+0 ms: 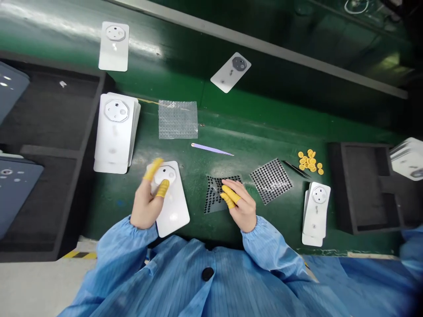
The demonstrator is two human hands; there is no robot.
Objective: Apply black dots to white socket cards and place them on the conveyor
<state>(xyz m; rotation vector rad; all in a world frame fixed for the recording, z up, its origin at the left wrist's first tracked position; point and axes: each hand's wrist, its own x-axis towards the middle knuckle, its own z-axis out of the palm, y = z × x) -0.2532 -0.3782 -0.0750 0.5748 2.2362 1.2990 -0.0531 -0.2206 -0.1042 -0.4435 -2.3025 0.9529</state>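
Note:
My left hand (148, 200), with yellow finger cots on thumb and index finger, rests at the upper left of a white phone back panel (173, 202). Its thumb and index finger are spread beside the round camera area. Over a sheet of small black dots (213, 198) is my right hand (241, 202), its yellow-covered fingertips close together at the sheet's right part; whether they pinch a dot is too small to tell. A second dot sheet (271, 181) lies to the right. Purple tweezers (211, 149) lie above, between the panel and the sheets.
Stacked white panels (114, 132) stand left, others (316, 213) right. Black trays (69, 163) (363, 189) flank the table. Bubble wrap (177, 119), dark tweezers (296, 169) and yellow finger cots (310, 161) lie around. Single panels (114, 53) (228, 77) lie farther back. A blue sleeve (411, 251) shows at far right.

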